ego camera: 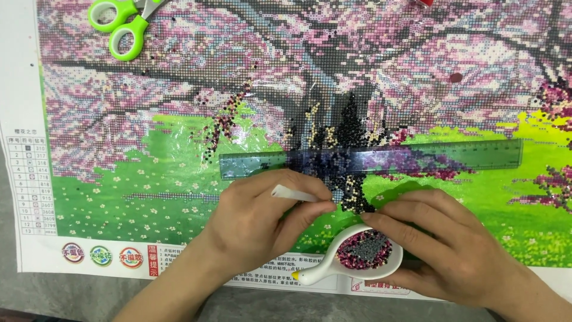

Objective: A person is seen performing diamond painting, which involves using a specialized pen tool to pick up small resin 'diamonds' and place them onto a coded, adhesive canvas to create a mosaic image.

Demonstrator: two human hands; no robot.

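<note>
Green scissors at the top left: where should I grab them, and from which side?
Take the scissors by the two green loop handles, coming from the lower left. The loops lie flat on the canvas pointing that way, clear of both hands; the blades run off the top edge, partly out of view.

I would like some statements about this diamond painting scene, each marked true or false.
1. The left hand holds a white pen. True.
2. The scissors have red handles. False: the handles are green.
3. The white tray holds small beads. True: pink and grey ones.
4. The ruler stands upright on its edge. False: it lies flat across the canvas, above both hands.
5. The right hand rests beside the tray. True: its fingers touch the rim.
</note>
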